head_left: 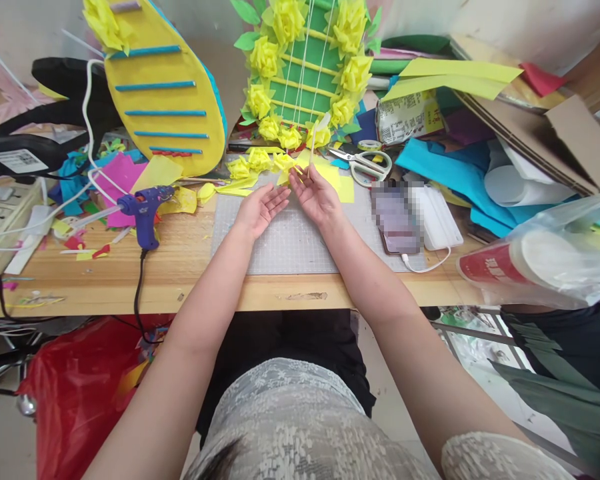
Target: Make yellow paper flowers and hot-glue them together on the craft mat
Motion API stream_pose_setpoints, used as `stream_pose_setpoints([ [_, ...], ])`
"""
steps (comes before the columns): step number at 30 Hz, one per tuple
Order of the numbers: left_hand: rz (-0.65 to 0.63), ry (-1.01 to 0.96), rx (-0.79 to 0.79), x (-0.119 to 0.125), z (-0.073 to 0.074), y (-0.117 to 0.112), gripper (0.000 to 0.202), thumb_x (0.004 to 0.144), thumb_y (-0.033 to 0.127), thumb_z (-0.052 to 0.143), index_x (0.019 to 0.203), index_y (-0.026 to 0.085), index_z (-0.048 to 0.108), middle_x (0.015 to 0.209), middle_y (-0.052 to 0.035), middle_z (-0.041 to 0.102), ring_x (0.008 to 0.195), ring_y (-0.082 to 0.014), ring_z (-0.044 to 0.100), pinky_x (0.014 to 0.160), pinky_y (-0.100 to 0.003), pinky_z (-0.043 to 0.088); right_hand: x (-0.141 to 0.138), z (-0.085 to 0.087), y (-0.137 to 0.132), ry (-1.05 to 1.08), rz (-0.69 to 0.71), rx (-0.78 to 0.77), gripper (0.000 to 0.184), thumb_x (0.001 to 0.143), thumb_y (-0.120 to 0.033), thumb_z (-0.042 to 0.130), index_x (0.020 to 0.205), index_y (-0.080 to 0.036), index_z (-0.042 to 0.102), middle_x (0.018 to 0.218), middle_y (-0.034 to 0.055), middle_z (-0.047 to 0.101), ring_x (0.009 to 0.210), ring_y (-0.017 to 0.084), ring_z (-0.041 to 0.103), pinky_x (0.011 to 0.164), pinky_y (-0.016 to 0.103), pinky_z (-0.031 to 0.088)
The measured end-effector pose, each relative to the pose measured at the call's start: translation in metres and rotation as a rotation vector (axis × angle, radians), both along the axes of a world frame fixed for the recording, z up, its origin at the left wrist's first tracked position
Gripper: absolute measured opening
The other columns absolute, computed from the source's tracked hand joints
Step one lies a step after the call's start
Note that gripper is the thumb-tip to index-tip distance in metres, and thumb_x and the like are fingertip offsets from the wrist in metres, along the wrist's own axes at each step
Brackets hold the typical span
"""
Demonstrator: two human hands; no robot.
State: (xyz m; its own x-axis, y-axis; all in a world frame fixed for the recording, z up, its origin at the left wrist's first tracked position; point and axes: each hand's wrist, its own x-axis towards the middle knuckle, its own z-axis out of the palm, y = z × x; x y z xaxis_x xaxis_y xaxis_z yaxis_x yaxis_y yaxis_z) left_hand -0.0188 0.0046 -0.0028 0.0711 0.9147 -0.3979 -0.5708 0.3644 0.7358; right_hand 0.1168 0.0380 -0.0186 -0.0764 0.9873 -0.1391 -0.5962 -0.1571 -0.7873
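Note:
My right hand [317, 199] is above the grey cutting mat [290, 247], its fingers closed on a thin pale stick [313, 143] that points up with a whitish upper end. A bit of yellow paper [283, 177] shows at its fingertips; whether it is held, I cannot tell. Close by on the left, my left hand [265, 208] is palm up, fingers apart and slightly bent, with nothing visible in it. Just beyond both hands lie several yellow paper flowers [259, 159]. Behind them stands a green stringed board [300, 73] edged with yellow flowers.
Left are a blue glue gun [147, 212] with its cord, a yellow board with blue bars [165, 93] and paper scraps. Right are scissors [367, 165], a phone [394, 220], a white power bank [436, 215], a bagged red-and-white cup [495, 265] and piled coloured sheets [440, 170].

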Motion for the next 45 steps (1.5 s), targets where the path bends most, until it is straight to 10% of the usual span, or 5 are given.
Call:
stream_pose_setpoints([
  [25,-0.055,-0.134,-0.112,0.004,0.006,0.003,0.013,0.087,0.022,0.056,0.093,0.014,0.065,0.088,-0.0078,0.068,0.088,-0.0145,0.069,0.071,-0.021,0.06,0.0,0.0,-0.003,-0.246,0.051,0.06,0.026,0.086,-0.047,0.05,0.079,-0.023,0.054,0.098,0.0017,0.067,0.106,0.015,0.062,0.092,0.036,0.053],
  [35,-0.067,-0.478,-0.289,0.004,0.018,0.01,0.025,0.094,0.02,0.043,0.105,0.009,0.062,0.078,-0.0043,0.066,0.064,-0.003,0.063,0.062,-0.008,0.052,-0.001,-0.005,0.003,0.074,0.066,-0.018,0.015,0.086,-0.034,0.054,0.076,-0.023,0.055,0.085,-0.0015,0.068,0.097,0.013,0.065,0.089,0.031,0.053],
  [45,-0.005,-0.33,-0.154,-0.001,0.01,0.035,0.018,0.09,0.01,0.047,0.076,0.008,0.058,0.063,-0.0012,0.062,0.056,-0.0026,0.06,0.059,-0.008,0.051,0.001,0.001,0.025,0.104,0.069,-0.008,0.016,0.088,-0.027,0.05,0.075,-0.023,0.058,0.08,-0.0039,0.067,0.093,0.01,0.064,0.089,0.027,0.052],
])
